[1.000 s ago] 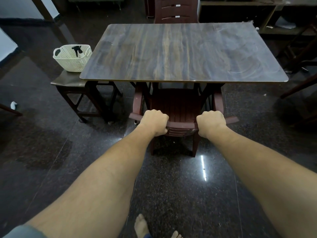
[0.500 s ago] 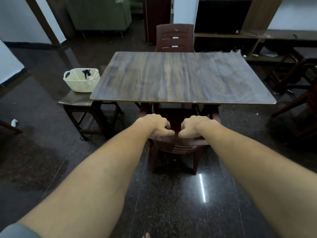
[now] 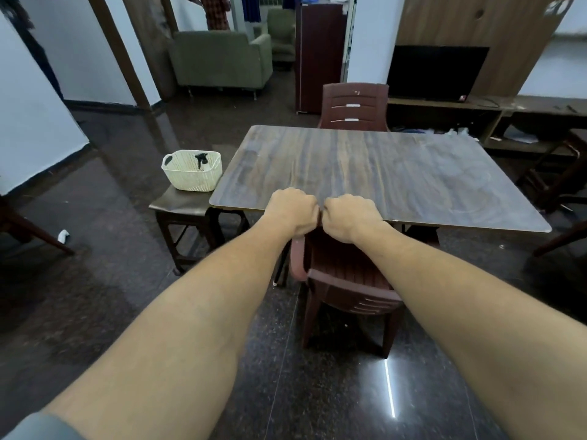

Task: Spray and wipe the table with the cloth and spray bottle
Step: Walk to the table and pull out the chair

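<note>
Both fists have drawn together since a second ago, when they gripped the chair back apart from each other. Now the left hand and right hand are curled tight, knuckles touching, over the top of the brown plastic chair at the surface's six o'clock edge. What they clasp is hidden. At nine o'clock, a cream basket sits on a low stool; something dark lies inside, too small to identify.

table: 1 | chairs: 2 | basket: 1 | stool: 1 | hands: 2
</note>
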